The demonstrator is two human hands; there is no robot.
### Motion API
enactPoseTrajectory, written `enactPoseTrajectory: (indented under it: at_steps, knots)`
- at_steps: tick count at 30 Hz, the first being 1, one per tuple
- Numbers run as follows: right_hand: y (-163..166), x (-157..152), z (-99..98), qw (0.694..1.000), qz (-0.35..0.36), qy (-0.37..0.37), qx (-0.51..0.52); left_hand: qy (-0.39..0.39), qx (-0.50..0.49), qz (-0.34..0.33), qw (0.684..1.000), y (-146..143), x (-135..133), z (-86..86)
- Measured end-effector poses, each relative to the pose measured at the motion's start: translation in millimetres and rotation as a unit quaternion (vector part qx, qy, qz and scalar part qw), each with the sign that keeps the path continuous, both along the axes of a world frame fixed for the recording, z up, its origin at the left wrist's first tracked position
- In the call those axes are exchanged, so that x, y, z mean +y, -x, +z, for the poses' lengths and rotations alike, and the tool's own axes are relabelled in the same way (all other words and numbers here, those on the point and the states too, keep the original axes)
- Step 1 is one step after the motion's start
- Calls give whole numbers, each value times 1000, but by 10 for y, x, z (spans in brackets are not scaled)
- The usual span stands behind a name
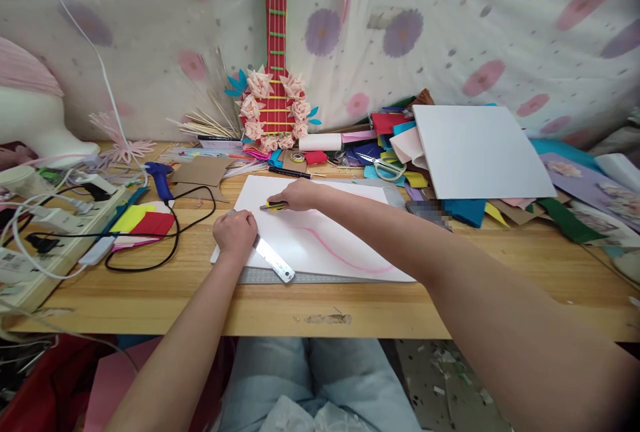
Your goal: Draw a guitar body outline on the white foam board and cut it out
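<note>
A white board [280,192] with a curved pink line lies at a slant on a grey cutting mat [260,277]. My left hand [235,235], its fingers curled, presses on a steel ruler [275,260] near the board's left side. The ruler's lower end sticks out toward me past the hand. In my right hand [297,195] is a yellow and black utility knife [276,205], its tip pointing left just over the board. Whether the blade touches the board I cannot tell.
At the left are a power strip [65,225], a blue glue gun [161,181] and its looping black cord. A red paper guitar [277,52] with pink flowers stands behind. Scissors [383,165], a black marker [290,172], coloured scraps and another white board [483,152] lie farther back and right.
</note>
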State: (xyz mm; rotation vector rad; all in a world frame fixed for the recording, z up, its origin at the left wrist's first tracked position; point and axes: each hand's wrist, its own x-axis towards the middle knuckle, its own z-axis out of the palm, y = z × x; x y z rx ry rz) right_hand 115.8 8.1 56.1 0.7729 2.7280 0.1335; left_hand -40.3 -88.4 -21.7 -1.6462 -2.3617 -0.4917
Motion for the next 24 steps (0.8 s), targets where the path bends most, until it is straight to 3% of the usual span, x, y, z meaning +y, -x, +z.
enactPoseTrajectory:
  at_steps: [24]
  knots:
    - [-541,49,14,1000,-11,11,-3,-20,35,-10,999,3,6,-2]
